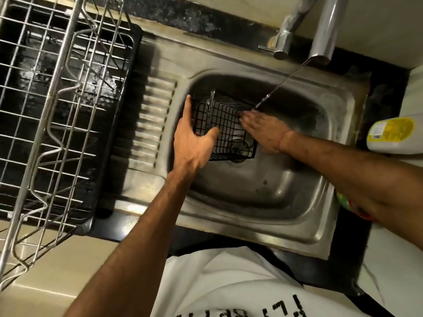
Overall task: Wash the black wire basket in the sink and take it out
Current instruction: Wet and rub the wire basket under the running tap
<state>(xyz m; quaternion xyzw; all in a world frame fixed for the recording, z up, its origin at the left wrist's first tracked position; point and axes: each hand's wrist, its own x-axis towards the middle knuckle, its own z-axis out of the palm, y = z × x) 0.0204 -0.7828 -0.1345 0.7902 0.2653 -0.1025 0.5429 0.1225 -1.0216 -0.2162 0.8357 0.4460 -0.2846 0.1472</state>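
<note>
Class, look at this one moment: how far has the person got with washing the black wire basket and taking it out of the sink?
Done: the tap is running, its stream landing at the black wire basket. In hand: the left hand grips the basket's side while the right hand lies flat against it under the water, apparently rubbing it. Left: the basket is not yet out of the sink.

Single view only, from a head-worn wide-angle camera; no second view shares the scene. It looks steeply down, almost vertically, over the sink, which fills the centre of the frame at close range. The faucet spout enters from the top edge, foreshortened. The dish rack occupies the left edge, bowed by lens distortion. Both forearms enter from the bottom and right edges, and the wearer's white shirt shows along the bottom edge, directly beneath the lens.
</note>
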